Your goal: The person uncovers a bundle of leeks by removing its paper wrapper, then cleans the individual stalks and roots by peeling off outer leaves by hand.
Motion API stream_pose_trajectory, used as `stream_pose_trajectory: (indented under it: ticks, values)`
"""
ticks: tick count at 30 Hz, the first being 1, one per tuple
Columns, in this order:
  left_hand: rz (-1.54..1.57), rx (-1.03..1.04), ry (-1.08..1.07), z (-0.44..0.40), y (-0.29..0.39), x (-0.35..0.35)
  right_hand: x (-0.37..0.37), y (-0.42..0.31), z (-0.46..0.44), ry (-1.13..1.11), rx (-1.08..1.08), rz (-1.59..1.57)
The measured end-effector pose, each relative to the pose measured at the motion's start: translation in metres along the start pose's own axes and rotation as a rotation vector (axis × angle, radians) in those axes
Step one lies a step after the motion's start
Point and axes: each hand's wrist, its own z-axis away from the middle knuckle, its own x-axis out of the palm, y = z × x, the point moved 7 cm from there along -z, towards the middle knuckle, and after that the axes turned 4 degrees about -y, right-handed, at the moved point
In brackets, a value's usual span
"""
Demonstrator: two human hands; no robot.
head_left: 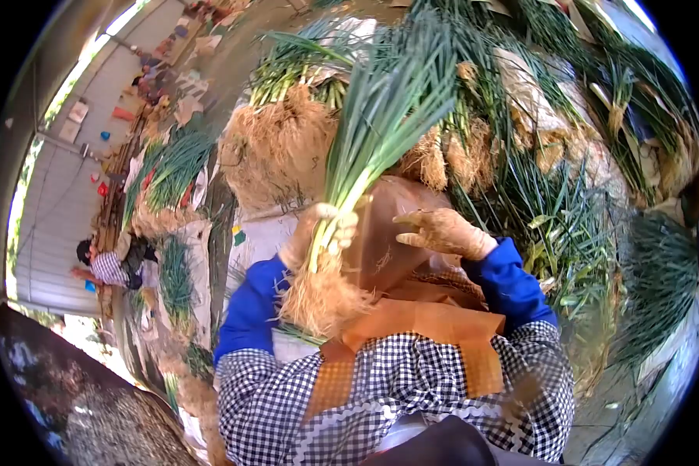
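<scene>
A bunch of green onions (377, 116) is gripped in my left hand (335, 227), whose fingers wrap round the pale stems. Its long green leaves point up and away from me, and the tan stringy roots (326, 301) hang down near my left forearm. To the right, my right hand (441, 231) is held out with fingers apart, nothing in it, a short gap from the stems. Both hands look covered by light gloves. Beneath them, a brown apron or sheet (384, 225) lies over my lap.
More green onions with bushy roots (279, 132) lie ahead. Loose green leaves (559, 225) are heaped on the right. Another onion row (177, 279) lies on the left, near a person in a checked top (109, 266). Further people sit at the far upper left.
</scene>
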Motion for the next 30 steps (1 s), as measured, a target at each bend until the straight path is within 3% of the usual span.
stream_pose_trajectory:
  ticks: [1, 3, 5, 7, 8, 9, 10, 11, 13, 14, 15, 16, 17, 18, 19, 21, 22, 23, 24, 25, 27, 28, 29, 30]
  values:
    - [-0.197, -0.009, 0.144, 0.030, 0.002, -0.002, 0.010, -0.003, -0.020, 0.125, -0.307, 0.286]
    - [-0.428, -0.108, 0.379, 0.094, 0.003, -0.004, -0.001, -0.013, -0.055, 0.113, -0.187, -0.252]
    - [-0.627, -0.175, 0.536, 0.154, 0.005, -0.022, 0.021, -0.022, -0.101, -0.240, -0.002, -0.924]
    - [-0.734, -0.187, 0.672, 0.212, 0.004, -0.044, 0.042, -0.058, -0.130, -0.429, -0.072, -0.758]
    - [-0.989, -0.172, 0.848, 0.238, 0.012, -0.048, 0.057, -0.081, -0.141, -0.510, -0.128, -0.990]
    - [-1.145, -0.099, 0.892, 0.262, 0.015, -0.054, 0.071, -0.102, -0.152, -0.592, -0.168, -1.225]
    - [-1.074, 0.068, 0.974, 0.317, 0.002, -0.079, 0.099, -0.124, -0.177, -0.728, -0.169, -1.182]
    - [-1.041, 0.206, 1.015, 0.354, -0.002, -0.095, 0.106, -0.117, -0.192, -0.641, -0.225, -0.988]
    - [-1.041, 0.192, 1.173, 0.414, -0.021, -0.113, 0.122, -0.092, -0.215, -0.470, -0.356, -0.621]
    - [-1.101, 0.087, 1.359, 0.444, -0.031, -0.114, 0.130, -0.089, -0.224, -0.372, -0.432, -0.444]
    - [-1.155, -0.034, 1.536, 0.475, -0.042, -0.114, 0.123, -0.105, -0.227, -0.336, -0.334, -0.517]
    - [-1.205, 0.088, 1.685, 0.521, -0.064, -0.149, 0.116, -0.121, -0.229, -0.293, -0.238, -0.596]
    - [-1.262, 0.199, 1.826, 0.564, -0.092, -0.184, 0.098, -0.139, -0.223, -0.304, 0.079, -0.902]
    - [-1.141, 0.295, 1.757, 0.546, -0.081, -0.154, 0.096, -0.112, -0.232, -0.255, 0.036, -0.741]
    - [-1.145, 0.243, 1.915, 0.554, -0.085, -0.158, 0.084, -0.098, -0.233, -0.173, -0.049, -0.572]
    - [-0.542, 0.454, 1.828, 0.563, -0.147, -0.244, 0.063, -0.080, -0.226, -0.021, -0.142, -0.275]
    - [-0.364, 0.667, 1.733, 0.545, -0.161, -0.267, 0.053, -0.076, -0.218, 0.040, -0.159, -0.151]
    - [-0.187, 0.870, 1.618, 0.515, -0.165, -0.292, 0.045, -0.066, -0.210, 0.025, -0.075, -0.392]
    - [-0.109, 0.902, 1.610, 0.488, -0.173, -0.322, 0.036, -0.056, -0.202, 0.035, 0.011, -0.655]
    - [-0.025, 0.928, 1.596, 0.463, -0.184, -0.352, 0.029, -0.058, -0.193, 0.071, 0.095, -0.900]
    - [-0.052, 0.816, 1.613, 0.409, -0.198, -0.398, 0.021, -0.062, -0.167, 0.258, 0.343, -1.069]
    - [0.045, 0.850, 1.625, 0.386, -0.219, -0.421, 0.012, -0.050, -0.159, 0.274, 0.321, -0.927]
    - [0.127, 0.892, 1.607, 0.353, -0.236, -0.439, -0.004, -0.052, -0.150, 0.166, 0.162, -0.593]
    - [0.192, 0.729, 1.630, 0.321, -0.272, -0.471, -0.020, -0.006, -0.129, 0.162, 0.189, 0.072]
